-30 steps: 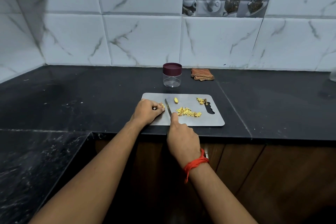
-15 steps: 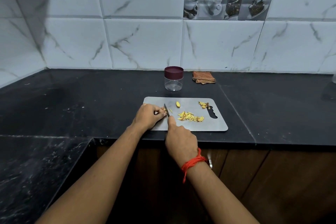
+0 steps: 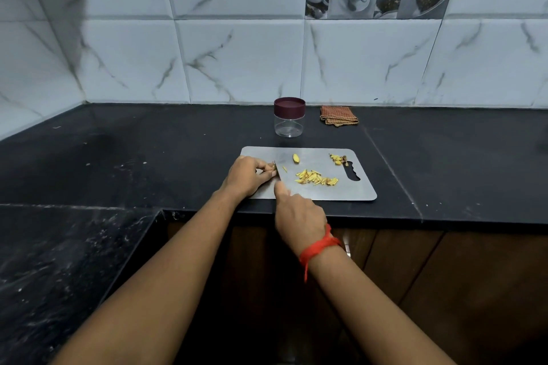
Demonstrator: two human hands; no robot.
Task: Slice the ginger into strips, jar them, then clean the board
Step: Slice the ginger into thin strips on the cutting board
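A steel cutting board (image 3: 350,192) lies on the black counter. My left hand (image 3: 247,176) pins a small ginger piece (image 3: 274,168) at the board's left side. My right hand (image 3: 298,216) grips a knife (image 3: 277,172), its blade standing against that piece. One cut strip (image 3: 284,169) lies just right of the blade. A pile of ginger strips (image 3: 315,178) sits mid-board, a single chunk (image 3: 296,158) lies behind it, and scraps (image 3: 338,159) sit near the board's handle hole. A clear jar with a maroon lid (image 3: 289,121) stands closed behind the board.
A folded brown cloth (image 3: 338,119) lies right of the jar by the tiled wall. The counter edge runs just under the board's near side, with wooden cabinet fronts below. A second dark counter section (image 3: 59,261) extends at the lower left.
The knife has shifted left, closer to my left fingers, and a fresh strip now lies beside the blade. The view has tilted slightly.
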